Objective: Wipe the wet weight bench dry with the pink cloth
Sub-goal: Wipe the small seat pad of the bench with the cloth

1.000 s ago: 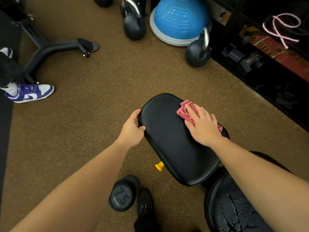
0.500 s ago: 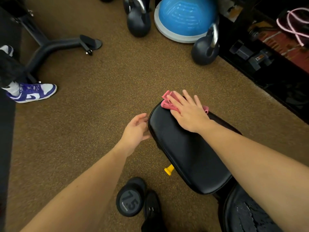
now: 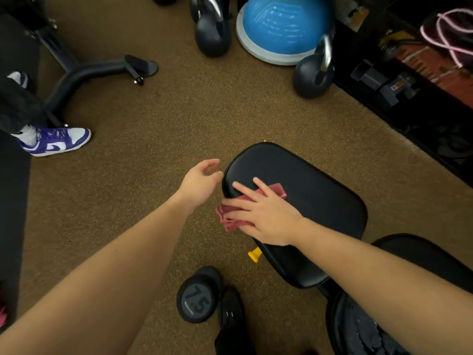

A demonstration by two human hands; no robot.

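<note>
The black padded seat of the weight bench (image 3: pixel 314 190) fills the middle right of the head view. My right hand (image 3: pixel 266 216) lies flat on the pink cloth (image 3: pixel 227 213) and presses it against the seat's left edge, where part of the cloth hangs over. My left hand (image 3: pixel 201 183) hovers just left of the seat with its fingers loosely curled, holding nothing and not touching the pad. At the lower right, a second bench pad (image 3: pixel 358 331) shows water drops on its surface.
A 7.5 dumbbell (image 3: pixel 197 301) and a dark shoe (image 3: pixel 231 313) lie on the brown floor below the seat. Two kettlebells (image 3: pixel 312 75) and a blue balance dome (image 3: pixel 281 26) stand beyond. Another person's purple shoe (image 3: pixel 56 142) and a machine leg (image 3: pixel 97 67) are left. A yellow knob (image 3: pixel 254 254) sticks out under the seat.
My right hand has slid the pink cloth from the seat's far end back to its left edge. My left hand has let go of the seat's edge and hangs beside it.
</note>
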